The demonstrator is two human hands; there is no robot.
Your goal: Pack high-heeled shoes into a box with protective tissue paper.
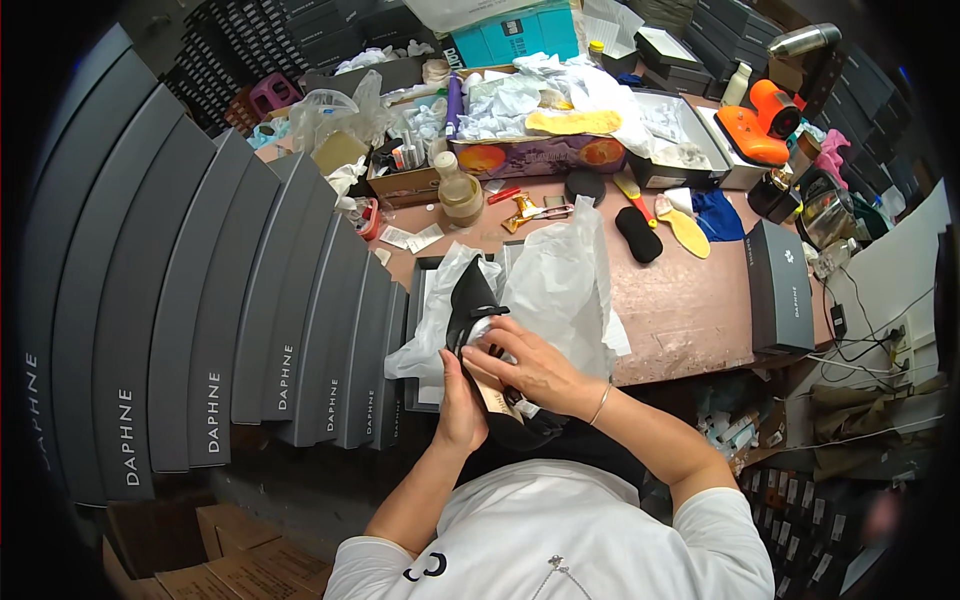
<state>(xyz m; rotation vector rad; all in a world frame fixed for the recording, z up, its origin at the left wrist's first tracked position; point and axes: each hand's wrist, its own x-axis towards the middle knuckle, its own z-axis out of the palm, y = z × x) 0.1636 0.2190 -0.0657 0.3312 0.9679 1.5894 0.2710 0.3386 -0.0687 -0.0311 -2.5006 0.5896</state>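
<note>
left hand [462, 400] grips the black pump shoe [478, 330] from below, above the open shoe box [420, 300]. right hand [535, 365] presses a pale wad [480, 330] against its upper. white tissue paper [560, 280] is unfolded beside the box; shoe not yet boxed.

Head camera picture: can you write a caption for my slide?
Both hands, left hand and right hand, hold a black shoe over white tissue paper at a cluttered brown worktable.

A shoe packing workshop: grey shoe boxes [200, 300] stacked in rows beside a cluttered counter [690, 300] strewn with insoles [574, 122], tissue paper [560, 280] and glue bottles [459, 190]
</note>
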